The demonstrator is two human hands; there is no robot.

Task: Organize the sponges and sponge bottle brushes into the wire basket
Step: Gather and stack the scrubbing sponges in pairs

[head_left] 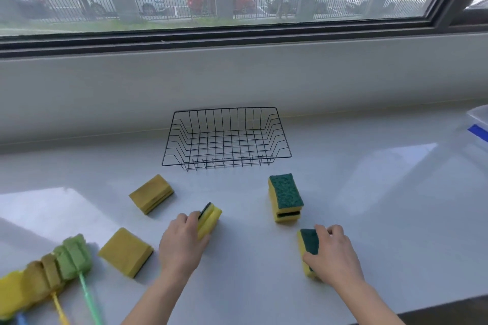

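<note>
A black wire basket (227,137) stands with nothing in it at the back of the white counter. My left hand (182,243) grips a yellow-green sponge (211,219) standing on its edge. My right hand (334,253) grips another yellow-green sponge (307,241) lying green side up. A stack of two sponges (285,196) stands between the right hand and the basket. Two more yellow sponges lie to the left, one further back (151,193) and one nearer (125,252). Sponge bottle brushes (52,264) with thin green and yellow handles lie at the bottom left.
A clear plastic box (478,124) with a blue strip sits at the right edge. A grey wall and a window rise behind the basket. The counter's front edge (449,303) runs along the bottom right.
</note>
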